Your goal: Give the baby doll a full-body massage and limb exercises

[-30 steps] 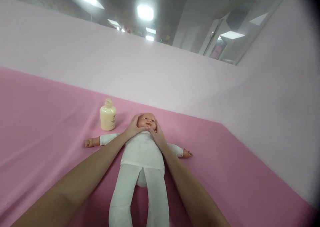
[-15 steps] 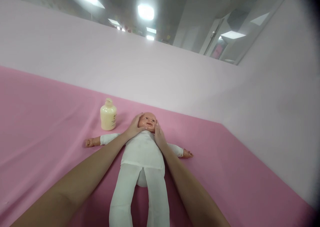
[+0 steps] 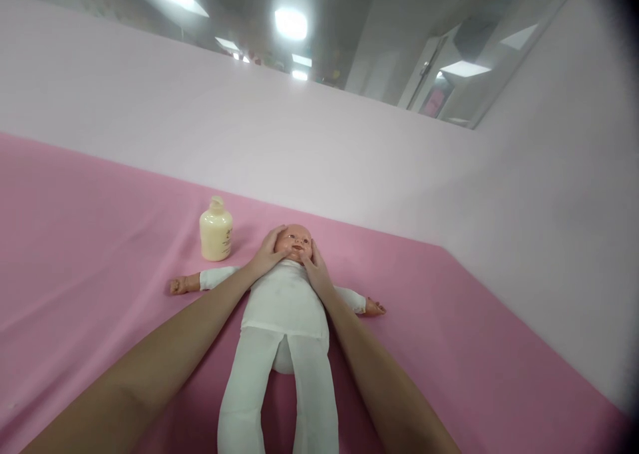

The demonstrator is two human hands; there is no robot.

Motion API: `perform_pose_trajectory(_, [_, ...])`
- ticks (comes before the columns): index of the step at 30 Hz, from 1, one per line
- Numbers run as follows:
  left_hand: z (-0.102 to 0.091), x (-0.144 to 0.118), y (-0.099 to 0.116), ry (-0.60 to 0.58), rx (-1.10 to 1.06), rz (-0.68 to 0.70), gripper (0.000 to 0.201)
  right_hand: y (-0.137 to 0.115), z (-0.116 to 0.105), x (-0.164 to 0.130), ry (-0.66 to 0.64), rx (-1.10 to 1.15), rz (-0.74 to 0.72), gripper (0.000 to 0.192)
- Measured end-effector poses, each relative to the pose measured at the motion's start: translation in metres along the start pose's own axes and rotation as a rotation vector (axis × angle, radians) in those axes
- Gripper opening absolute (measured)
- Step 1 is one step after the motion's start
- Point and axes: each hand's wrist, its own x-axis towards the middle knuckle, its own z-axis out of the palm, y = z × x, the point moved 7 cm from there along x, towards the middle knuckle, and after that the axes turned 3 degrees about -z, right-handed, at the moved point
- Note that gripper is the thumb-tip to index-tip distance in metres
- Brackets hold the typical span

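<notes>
A baby doll (image 3: 284, 301) in a white top and white trousers lies on its back, legs toward me and arms spread. My left hand (image 3: 267, 254) cups the left side of its head (image 3: 297, 233), fingers curved along the side and thumb by the chin. On the opposite cheek, my right hand (image 3: 318, 267) is wrapped round the head, its thumb at the chin near the mouth. Parts of the cheeks and neck are hidden under my hands. Left of the head, a pale yellow pump bottle (image 3: 216, 235) stands upright, apart from my left hand.
Beneath the doll is a pink padded surface (image 3: 429, 327), creased at the left. A pale wall (image 3: 299, 154) borders its back and right side. Above the wall, a glass or mirror panel (image 3: 329, 28) shows bright ceiling lights.
My right thumb has swung inward from beside the cheek to the chin. My left thumb has shifted slightly on the lower face. The doll's body and the bottle stay in place.
</notes>
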Motion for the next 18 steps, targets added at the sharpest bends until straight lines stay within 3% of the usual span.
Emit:
perform_pose_trajectory(3, [0.0011, -0.0011, -0.0008, -0.016, 0.000, -0.009, 0.088, -0.0025, 0.0018, -0.0010, -0.035, -0.016, 0.005, 0.098])
perform_pose_trajectory(8, [0.0033, -0.0015, -0.0019, -0.036, 0.009, -0.019, 0.099, 0.0029, 0.0019, 0.0027, -0.051, 0.030, -0.026, 0.097])
perform_pose_trajectory(13, [0.0029, -0.0020, -0.0032, -0.037, 0.057, -0.030, 0.096, 0.0032, 0.0014, 0.0024, -0.055, 0.067, -0.019, 0.097])
perform_pose_trajectory(18, [0.0030, -0.0004, -0.0035, -0.049, 0.079, -0.007, 0.079, 0.0024, -0.0003, 0.0028, -0.022, 0.074, -0.002, 0.088])
